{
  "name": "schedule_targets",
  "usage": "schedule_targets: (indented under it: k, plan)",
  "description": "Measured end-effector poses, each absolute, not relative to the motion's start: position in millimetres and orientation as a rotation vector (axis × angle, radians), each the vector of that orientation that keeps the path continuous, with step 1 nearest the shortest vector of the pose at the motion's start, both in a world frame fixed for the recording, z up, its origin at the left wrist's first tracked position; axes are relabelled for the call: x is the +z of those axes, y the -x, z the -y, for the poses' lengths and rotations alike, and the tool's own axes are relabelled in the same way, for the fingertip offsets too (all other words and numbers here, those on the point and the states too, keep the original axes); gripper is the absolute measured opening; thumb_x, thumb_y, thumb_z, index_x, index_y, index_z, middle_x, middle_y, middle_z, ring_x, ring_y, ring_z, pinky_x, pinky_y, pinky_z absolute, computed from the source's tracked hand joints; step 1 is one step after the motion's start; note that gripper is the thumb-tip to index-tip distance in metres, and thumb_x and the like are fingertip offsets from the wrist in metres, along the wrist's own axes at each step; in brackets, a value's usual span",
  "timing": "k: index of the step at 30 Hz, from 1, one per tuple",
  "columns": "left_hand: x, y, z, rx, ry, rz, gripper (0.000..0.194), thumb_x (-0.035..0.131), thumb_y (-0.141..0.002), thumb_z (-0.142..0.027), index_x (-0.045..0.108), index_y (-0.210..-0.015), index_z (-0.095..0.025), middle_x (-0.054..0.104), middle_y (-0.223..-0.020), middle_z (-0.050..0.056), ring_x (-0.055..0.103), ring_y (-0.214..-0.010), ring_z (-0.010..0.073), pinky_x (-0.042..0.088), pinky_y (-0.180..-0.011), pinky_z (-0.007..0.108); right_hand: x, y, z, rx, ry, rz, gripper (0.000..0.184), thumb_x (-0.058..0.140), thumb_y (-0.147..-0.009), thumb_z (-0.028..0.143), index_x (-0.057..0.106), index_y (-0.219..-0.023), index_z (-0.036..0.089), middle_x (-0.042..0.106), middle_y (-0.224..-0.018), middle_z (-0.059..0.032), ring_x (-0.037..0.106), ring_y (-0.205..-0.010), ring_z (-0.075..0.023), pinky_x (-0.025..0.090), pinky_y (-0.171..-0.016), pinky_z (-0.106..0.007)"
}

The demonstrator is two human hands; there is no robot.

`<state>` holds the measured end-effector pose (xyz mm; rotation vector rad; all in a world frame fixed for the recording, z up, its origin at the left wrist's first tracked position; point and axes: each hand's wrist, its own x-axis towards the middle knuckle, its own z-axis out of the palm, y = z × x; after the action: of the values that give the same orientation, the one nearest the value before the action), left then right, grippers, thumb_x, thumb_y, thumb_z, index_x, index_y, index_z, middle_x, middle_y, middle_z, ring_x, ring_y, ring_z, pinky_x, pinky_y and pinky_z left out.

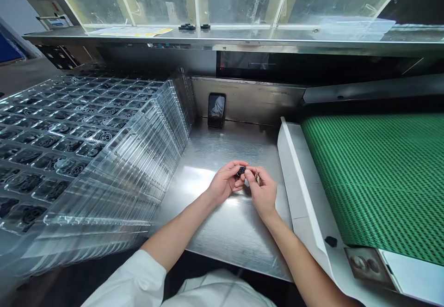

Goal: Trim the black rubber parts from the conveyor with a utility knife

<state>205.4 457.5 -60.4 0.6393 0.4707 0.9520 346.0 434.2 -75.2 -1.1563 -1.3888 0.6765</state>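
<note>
Over the metal worktop [208, 154], a small black round part with openings in its face [241, 171] sits between the fingertips of both hands. My left hand [224, 184] is closed, pinching it from the left. From the right, my right hand [262, 190] is closed with thumb and fingers at the part's edge. A thin metallic piece [257, 176] shows between the right hand's fingers; its kind cannot be made out. To the left stands a tall stack of clear plastic trays [138, 159], and the top tray's pockets hold similar black parts [106, 137].
A phone [216, 110] leans against the metal back wall. On the right, past a white side guard [300, 177], runs a green conveyor belt [378, 177]. A small black piece [330, 241] lies on the guard's ledge. Overhead a metal shelf [236, 43] spans the width.
</note>
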Motion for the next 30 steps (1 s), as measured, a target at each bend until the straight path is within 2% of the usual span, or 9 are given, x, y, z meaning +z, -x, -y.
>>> schedule_targets:
  k: [3, 7, 13, 20, 30]
  plan:
    - [-61.9, -205.3, -457.4, 0.948, -0.684, -0.486, 0.048, 0.080, -0.082, -0.043, 0.061, -0.117, -0.015, 0.049, -0.072, -0.002, 0.037, -0.051, 0.0050, 0.020, -0.047, 0.019, -76.0, -346.4, -435.3, 0.675, 1.152, 1.348, 0.035, 0.066, -0.095, 0.050, 0.073, -0.097, 0.016, 0.065, -0.087, -0.0040, 0.058, -0.082, -0.0113, 0.047, -0.077, -0.023]
    - [-61.8, -205.7, -457.4, 0.931, -0.777, -0.509, 0.052, 0.079, -0.085, -0.044, 0.064, -0.126, -0.015, 0.045, -0.071, -0.003, 0.026, -0.050, 0.0020, 0.013, -0.048, 0.019, -78.2, -347.6, -437.0, 0.693, 1.219, 1.254, 0.042, 0.068, -0.091, 0.055, 0.074, -0.098, 0.014, 0.068, -0.091, -0.0064, 0.060, -0.082, -0.0130, 0.048, -0.076, -0.024]
    - [-59.3, -209.6, -455.3, 0.982, -0.852, -0.514, 0.052, 0.079, -0.083, -0.048, 0.066, -0.118, -0.012, 0.052, -0.069, -0.001, 0.025, -0.048, 0.0019, 0.012, -0.047, 0.020, -76.7, -346.7, -436.7, 0.779, 1.268, 1.224, 0.051, 0.066, -0.091, 0.062, 0.069, -0.094, 0.011, 0.062, -0.071, -0.0036, 0.052, -0.062, -0.0099, 0.041, -0.060, -0.021]
    - [-59.2, -209.5, -455.2, 1.008, -0.895, -0.516, 0.054, 0.077, -0.085, -0.052, 0.057, -0.119, -0.014, 0.056, -0.069, -0.001, 0.024, -0.045, 0.0029, 0.012, -0.046, 0.020, -78.4, -346.6, -436.9, 0.829, 1.226, 1.251, 0.048, 0.064, -0.092, 0.060, 0.065, -0.087, 0.012, 0.063, -0.073, -0.0031, 0.057, -0.068, -0.0108, 0.045, -0.068, -0.022]
    - [-60.0, -208.6, -456.2, 1.016, -0.855, -0.488, 0.050, 0.078, -0.085, -0.048, 0.060, -0.117, -0.014, 0.048, -0.067, -0.004, 0.024, -0.048, 0.0027, 0.013, -0.047, 0.020, -77.2, -347.4, -436.2, 0.717, 1.234, 1.345, 0.041, 0.059, -0.096, 0.053, 0.067, -0.087, 0.014, 0.063, -0.077, -0.0024, 0.052, -0.068, -0.0099, 0.040, -0.067, -0.022]
